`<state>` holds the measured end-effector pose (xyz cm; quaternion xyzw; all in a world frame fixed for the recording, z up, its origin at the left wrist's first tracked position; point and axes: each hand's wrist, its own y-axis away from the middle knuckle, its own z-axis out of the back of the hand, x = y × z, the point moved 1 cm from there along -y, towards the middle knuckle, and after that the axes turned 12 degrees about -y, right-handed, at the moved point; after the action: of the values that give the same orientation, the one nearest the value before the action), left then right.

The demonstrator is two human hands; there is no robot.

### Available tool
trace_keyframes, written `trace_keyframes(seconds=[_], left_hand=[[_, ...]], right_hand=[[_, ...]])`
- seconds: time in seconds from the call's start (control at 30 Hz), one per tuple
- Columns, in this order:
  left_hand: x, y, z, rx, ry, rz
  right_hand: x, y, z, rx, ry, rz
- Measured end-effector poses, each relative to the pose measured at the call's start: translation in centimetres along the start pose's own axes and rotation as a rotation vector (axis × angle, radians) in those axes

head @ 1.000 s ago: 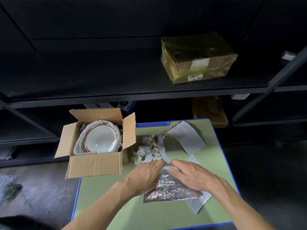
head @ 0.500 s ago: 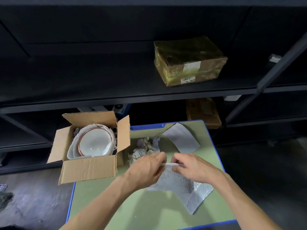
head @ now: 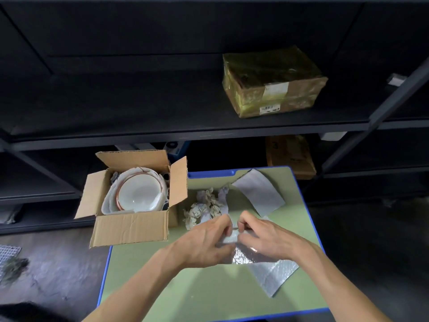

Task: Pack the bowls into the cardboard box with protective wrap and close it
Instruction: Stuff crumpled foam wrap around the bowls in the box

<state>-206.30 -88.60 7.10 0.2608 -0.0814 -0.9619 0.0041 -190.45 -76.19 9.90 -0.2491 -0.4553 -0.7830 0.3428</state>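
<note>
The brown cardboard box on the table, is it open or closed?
Open: the brown cardboard box has all four flaps spread outward, exposing a white bowl.

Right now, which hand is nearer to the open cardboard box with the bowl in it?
Left. The left hand is just right of the cardboard box, near its front corner. The right hand sits farther right, beyond the left; both pinch the silver wrap.

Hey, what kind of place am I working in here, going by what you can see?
Likely a stockroom or packing area: dark metal shelving holds a taped parcel with a barcode label, and an open cardboard box of bowls sits by a green table with wrap.
</note>
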Motion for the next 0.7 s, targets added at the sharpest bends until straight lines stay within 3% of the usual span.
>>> trace_keyframes(seconds=[0.2,0.5,0.7], left_hand=[[1.3,1.0,0.5,-0.114,0.017,0.05],[1.5,1.7,1.0,0.048,0.161,0.204],[1.2,2.0,1.2,0.049,0.285,0.246]], right_hand=[[0.8,-0.7,0.5,-0.043,0.041,0.088],[2.9,-1.7,-0.9,-0.021,0.262,0.196],[3.2,-1.2,-1.2,0.042,0.176,0.156]])
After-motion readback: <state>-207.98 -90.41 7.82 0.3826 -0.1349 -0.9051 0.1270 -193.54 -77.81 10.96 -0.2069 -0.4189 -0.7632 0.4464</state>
